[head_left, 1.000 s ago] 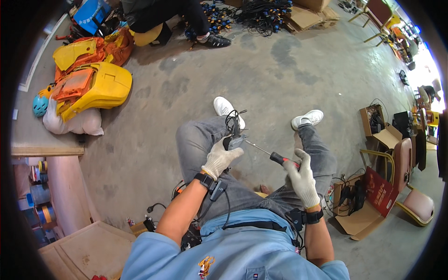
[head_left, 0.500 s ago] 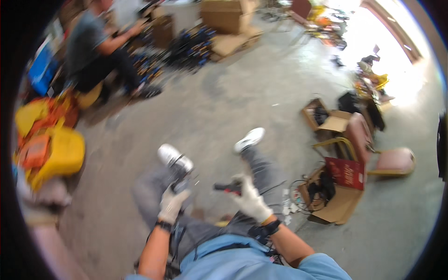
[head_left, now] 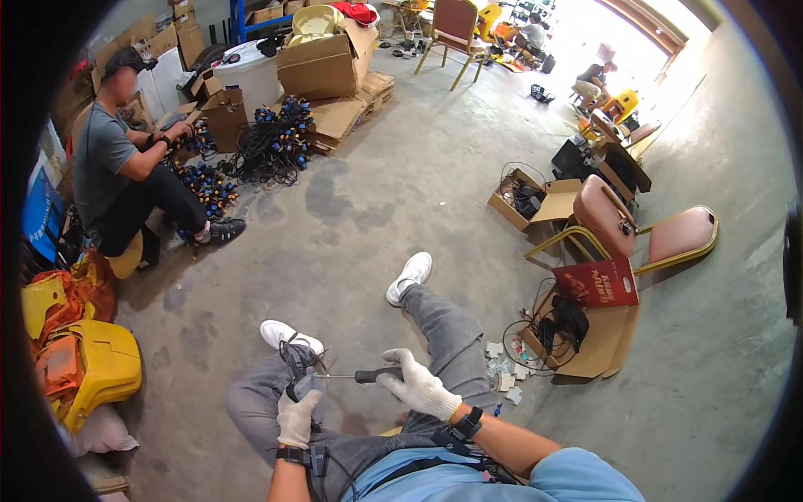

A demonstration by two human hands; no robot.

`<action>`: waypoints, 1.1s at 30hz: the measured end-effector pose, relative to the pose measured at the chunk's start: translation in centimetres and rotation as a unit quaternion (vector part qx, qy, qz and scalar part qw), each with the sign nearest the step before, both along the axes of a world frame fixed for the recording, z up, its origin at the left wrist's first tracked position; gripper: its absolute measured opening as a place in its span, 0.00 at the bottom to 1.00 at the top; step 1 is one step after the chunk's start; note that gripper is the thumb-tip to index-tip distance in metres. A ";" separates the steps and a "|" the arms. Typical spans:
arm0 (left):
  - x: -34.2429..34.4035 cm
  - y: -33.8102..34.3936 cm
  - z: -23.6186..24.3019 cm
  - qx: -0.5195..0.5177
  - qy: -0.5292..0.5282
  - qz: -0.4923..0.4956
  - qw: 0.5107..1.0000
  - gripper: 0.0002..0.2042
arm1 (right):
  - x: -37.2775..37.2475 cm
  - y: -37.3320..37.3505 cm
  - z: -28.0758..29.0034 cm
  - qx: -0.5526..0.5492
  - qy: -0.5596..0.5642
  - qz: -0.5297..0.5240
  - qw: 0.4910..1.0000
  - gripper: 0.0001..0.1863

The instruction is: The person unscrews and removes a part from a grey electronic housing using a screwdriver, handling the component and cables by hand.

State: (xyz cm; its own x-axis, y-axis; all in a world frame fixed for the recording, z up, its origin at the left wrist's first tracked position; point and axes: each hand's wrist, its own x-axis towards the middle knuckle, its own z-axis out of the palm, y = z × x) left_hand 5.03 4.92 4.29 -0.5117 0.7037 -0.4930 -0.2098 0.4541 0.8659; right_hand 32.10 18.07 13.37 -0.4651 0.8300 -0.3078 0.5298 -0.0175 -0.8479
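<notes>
My left hand [head_left: 296, 416], in a white glove, grips a small dark device with black cables [head_left: 296, 368] above my left thigh. A dark-handled screwdriver [head_left: 361, 376] lies in the gloved grip of my right hand [head_left: 418, 386], its shaft pointing left into the device. I sit with both legs in grey trousers stretched out on the concrete floor [head_left: 435, 192], white shoes at the ends.
A person in a grey shirt [head_left: 104, 167] sits at the far left beside a pile of black cables with blue plugs [head_left: 268, 138]. Cardboard boxes [head_left: 330, 63] stand behind. To my right are a red box [head_left: 598, 283], an open carton with cables [head_left: 577, 335] and a pink chair [head_left: 636, 230]. Yellow plastic pieces [head_left: 92, 364] lie at left.
The view has swung up and to the right, bringing the seated person and the boxes into sight. Both hands stay on the device and screwdriver, the screwdriver tip still at the device.
</notes>
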 end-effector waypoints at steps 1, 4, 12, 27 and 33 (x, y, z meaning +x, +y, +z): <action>-0.1 -0.1 -0.1 0.002 0.013 -0.009 1.000 0.24 | -0.3 0.2 1.0 -0.107 -0.030 -0.028 0.993 0.32; 0.2 -0.1 0.6 0.002 0.020 -0.022 1.000 0.24 | -0.6 0.3 1.7 -0.137 -0.058 -0.052 0.988 0.32; 0.0 0.1 0.7 -0.012 0.036 -0.024 0.999 0.24 | 0.7 -0.6 -2.1 0.069 0.007 0.020 0.997 0.32; 0.0 0.1 0.5 -0.028 0.015 -0.028 0.999 0.25 | 1.2 -0.7 -1.8 0.037 -0.007 0.037 0.999 0.33; -0.2 -0.3 0.0 -0.008 0.033 -0.037 0.999 0.20 | -0.5 0.1 3.0 -0.147 -0.067 -0.016 0.987 0.33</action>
